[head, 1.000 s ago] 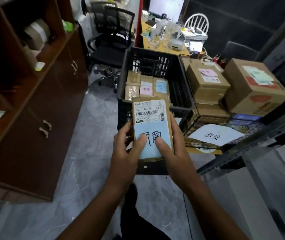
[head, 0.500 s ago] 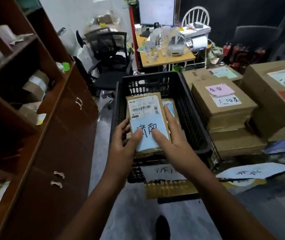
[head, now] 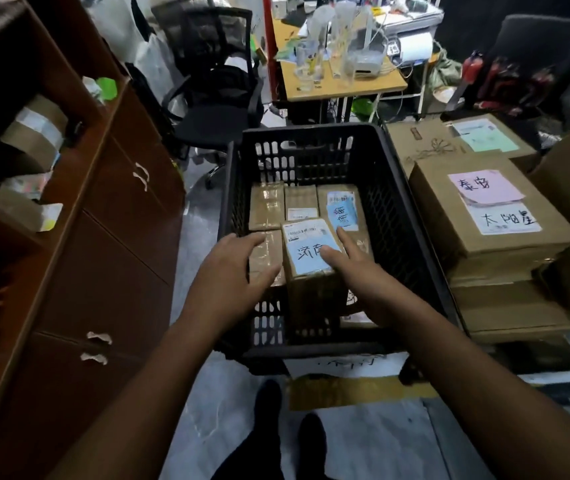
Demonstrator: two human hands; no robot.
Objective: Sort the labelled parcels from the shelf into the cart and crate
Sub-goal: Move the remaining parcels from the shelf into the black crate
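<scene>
1. Grey marbled floor (head: 207,393) runs between a brown wooden shelf (head: 79,188) on the left and stacked cardboard boxes (head: 484,244) on the right. A black office chair (head: 214,91) and a cluttered tabletop (head: 339,86) stand at the back.
2. A black slatted crate (head: 408,237) sits in the middle, just beside the boxes, with a white paper sign (head: 345,365) on its near outer wall.
3. The parcel (head: 311,292) is inside the crate, in its front half, between the two hands. Its labelled face looks up and stands higher than the parcels around it.
4. The left hand (head: 231,271) is just beside the parcel's left side, fingers spread and relaxed, holding nothing. Whether it touches the parcel cannot be told.
5. The right hand (head: 359,275) is at the parcel's right side with straight fingers. The thumb lies on the blue label (head: 302,261) and the index finger runs along the top right edge. It touches rather than grips.
6. The parcel is a small oblong brown carton. A white shipping label (head: 306,232) with a barcode sits at its far end. The blue label below it carries black handwritten characters.
7. Behind it, taped brown parcels lie in a row. The rightmost parcel (head: 342,237) also bears a blue handwritten slip.
8. More parcels (head: 34,133) lie on the shelf. The top cardboard box carries a pink note (head: 484,187) and a white note (head: 505,220).
</scene>
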